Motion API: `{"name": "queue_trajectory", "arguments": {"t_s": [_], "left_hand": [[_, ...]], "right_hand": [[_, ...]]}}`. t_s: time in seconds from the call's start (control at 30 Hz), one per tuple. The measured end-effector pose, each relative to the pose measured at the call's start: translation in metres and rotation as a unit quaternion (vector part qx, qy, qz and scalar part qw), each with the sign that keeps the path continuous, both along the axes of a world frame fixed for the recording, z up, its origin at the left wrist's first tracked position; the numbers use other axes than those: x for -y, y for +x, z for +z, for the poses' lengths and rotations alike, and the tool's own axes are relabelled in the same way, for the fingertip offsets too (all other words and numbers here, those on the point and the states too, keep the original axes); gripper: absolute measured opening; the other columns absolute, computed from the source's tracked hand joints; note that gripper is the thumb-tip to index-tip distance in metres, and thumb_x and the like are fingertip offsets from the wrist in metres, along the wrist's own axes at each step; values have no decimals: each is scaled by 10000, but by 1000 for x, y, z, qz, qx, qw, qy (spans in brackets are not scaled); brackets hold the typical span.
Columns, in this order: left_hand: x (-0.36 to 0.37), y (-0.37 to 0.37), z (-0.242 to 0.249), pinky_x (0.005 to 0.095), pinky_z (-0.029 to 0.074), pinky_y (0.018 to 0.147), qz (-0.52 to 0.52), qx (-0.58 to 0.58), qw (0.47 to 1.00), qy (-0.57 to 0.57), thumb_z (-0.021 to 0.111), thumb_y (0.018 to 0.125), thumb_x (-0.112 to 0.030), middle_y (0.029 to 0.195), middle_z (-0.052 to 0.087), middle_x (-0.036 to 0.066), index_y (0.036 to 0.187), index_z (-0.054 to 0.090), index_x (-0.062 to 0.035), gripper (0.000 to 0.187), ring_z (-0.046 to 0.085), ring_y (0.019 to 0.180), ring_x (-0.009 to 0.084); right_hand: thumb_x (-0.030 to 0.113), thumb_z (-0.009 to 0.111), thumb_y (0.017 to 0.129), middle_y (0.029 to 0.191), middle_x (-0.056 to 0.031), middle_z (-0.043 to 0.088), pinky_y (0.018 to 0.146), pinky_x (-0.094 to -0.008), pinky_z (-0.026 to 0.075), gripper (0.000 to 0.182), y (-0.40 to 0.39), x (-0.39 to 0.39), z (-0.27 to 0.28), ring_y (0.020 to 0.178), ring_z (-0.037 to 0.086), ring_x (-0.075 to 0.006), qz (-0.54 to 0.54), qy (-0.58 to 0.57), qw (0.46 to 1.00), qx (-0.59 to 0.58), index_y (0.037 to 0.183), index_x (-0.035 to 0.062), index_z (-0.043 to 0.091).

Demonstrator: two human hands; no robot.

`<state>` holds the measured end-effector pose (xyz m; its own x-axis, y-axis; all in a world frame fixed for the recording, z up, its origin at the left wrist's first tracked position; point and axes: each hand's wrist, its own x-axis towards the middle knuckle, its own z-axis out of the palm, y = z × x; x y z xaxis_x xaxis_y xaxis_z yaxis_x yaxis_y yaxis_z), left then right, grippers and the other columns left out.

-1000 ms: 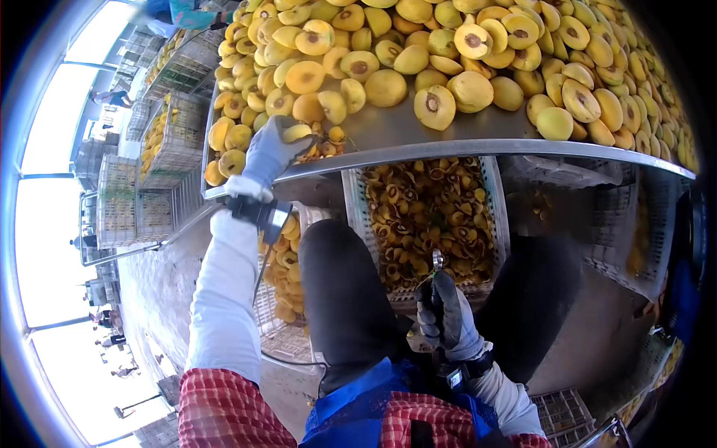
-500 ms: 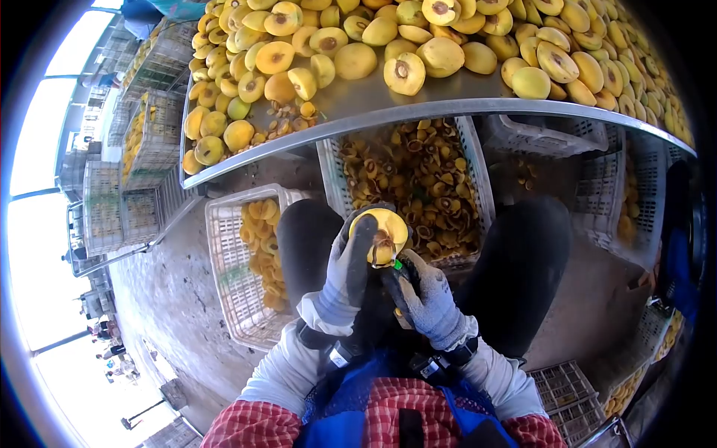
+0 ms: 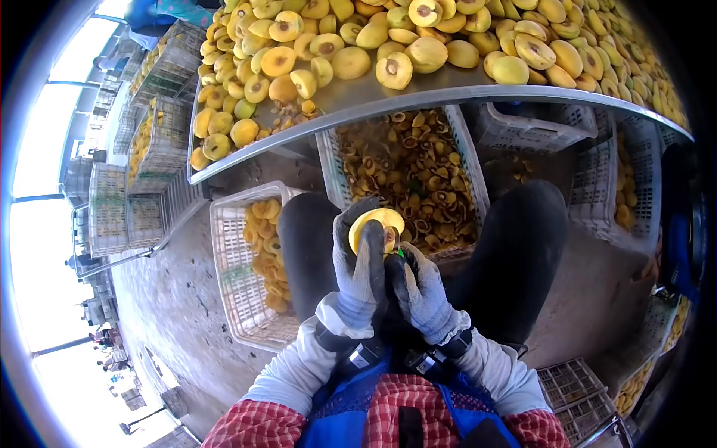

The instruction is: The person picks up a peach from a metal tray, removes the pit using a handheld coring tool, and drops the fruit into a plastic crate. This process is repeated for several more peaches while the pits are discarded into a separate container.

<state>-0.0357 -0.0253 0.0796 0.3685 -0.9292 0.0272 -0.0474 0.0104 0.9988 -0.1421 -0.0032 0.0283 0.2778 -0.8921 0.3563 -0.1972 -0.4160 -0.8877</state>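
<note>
My left hand [image 3: 354, 272], in a grey-and-black glove, is closed around a halved yellow peach [image 3: 367, 224]. The cut face with its brown centre is partly covered by my thumb. My right hand [image 3: 427, 297], gloved alike, is wrapped around a small tool [image 3: 401, 253] with a green part; most of the tool is hidden by the fingers. Its end is at the lower right edge of the fruit's brown centre. Both hands are close together above my lap, in front of the metal table [image 3: 358, 119].
Many peach halves [image 3: 428, 54] cover the table, with brown scraps [image 3: 287, 118] near its left corner. Below, a crate [image 3: 473, 168] holds brownish pieces between my knees. Another crate [image 3: 224, 280] at left contains yellow halves. Stacked crates [image 3: 108, 205] stand farther left, more at right.
The peach half has tilted, showing less of its cut face, and my left thumb now lies over it. My right hand has shifted slightly up. The view has moved a little.
</note>
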Motion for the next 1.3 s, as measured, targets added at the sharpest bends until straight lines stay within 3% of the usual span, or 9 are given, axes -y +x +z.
{"name": "queue_trajectory", "arguments": {"t_s": [0.13, 0.47, 0.63, 0.73, 0.8, 0.87, 0.97, 1.03, 1.3], "left_hand": [[-5, -2, -10, 265, 451, 852, -24, -32, 999, -18, 498, 962, -182, 1076, 553, 80, 1198, 485, -9, 293, 546, 953, 138], [21, 43, 12, 241, 476, 781, -257, -154, 935, 191, 517, 959, -267, 993, 622, 57, 1182, 550, 4, 353, 586, 869, 112], [7, 22, -3, 237, 482, 742, -177, -99, 974, 104, 516, 959, -303, 963, 635, 61, 1134, 585, 5, 360, 593, 828, 110], [1, 19, -16, 253, 480, 762, -130, -354, 908, 180, 509, 960, -330, 961, 631, 70, 1162, 560, -10, 382, 596, 838, 138], [-2, 11, -25, 275, 480, 789, -8, -572, 800, 183, 493, 965, -308, 1019, 610, 90, 1186, 512, -3, 377, 599, 879, 186], [-4, 26, -40, 297, 474, 842, 6, 92, 995, -37, 536, 941, -289, 1076, 596, 124, 1194, 493, 17, 400, 592, 930, 226], [-6, 120, -18, 300, 488, 826, 76, 34, 996, -19, 647, 879, -205, 1081, 605, 139, 1208, 499, 44, 438, 597, 932, 217], [0, 198, -29, 317, 493, 786, 83, 452, 880, 119, 697, 810, -245, 1066, 614, 149, 1210, 527, -23, 489, 613, 912, 250], [200, 144, 26, 397, 488, 812, 27, 592, 786, 174, 711, 756, -377, 1136, 579, 107, 1280, 489, -162, 609, 610, 975, 281]], "right_hand": [[148, 476, 968, 994, -72, 569, 730, -267, 461, 269, -2, -8, 1, 844, 545, -105, 100, 367, 898, 220, 1154, -44, 508], [442, 488, 948, 644, 10, 523, 409, -187, 348, 406, -8, 8, 15, 456, 443, -55, 146, 482, 829, 242, 934, 46, 573], [553, 403, 939, 556, -6, 474, 307, -203, 312, 512, -15, 1, 26, 345, 382, -67, 319, 675, 423, 514, 876, 63, 536], [597, 355, 931, 523, -12, 443, 286, -209, 324, 550, -7, -3, 21, 327, 376, -65, 341, 671, 265, 602, 871, 71, 507], [597, 348, 934, 590, -19, 467, 322, -213, 303, 543, -6, 1, 6, 373, 371, -74, 407, 589, 271, 643, 983, 86, 524], [592, 338, 940, 614, -15, 460, 337, -211, 297, 541, -10, 6, 2, 399, 365, -81, 394, 586, 273, 653, 967, 91, 541], [568, 347, 949, 599, -10, 434, 322, -197, 275, 524, -12, 7, -8, 379, 341, -83, 332, 658, 289, 611, 884, 85, 539], [552, 352, 955, 593, 3, 413, 312, -203, 266, 515, -14, 11, -4, 381, 333, -82, 306, 665, 362, 577, 845, 84, 537], [575, 393, 933, 506, 15, 415, 315, -223, 270, 517, -7, 34, -4, 335, 330, -87, 182, 694, 547, 431, 842, 90, 548]]}}
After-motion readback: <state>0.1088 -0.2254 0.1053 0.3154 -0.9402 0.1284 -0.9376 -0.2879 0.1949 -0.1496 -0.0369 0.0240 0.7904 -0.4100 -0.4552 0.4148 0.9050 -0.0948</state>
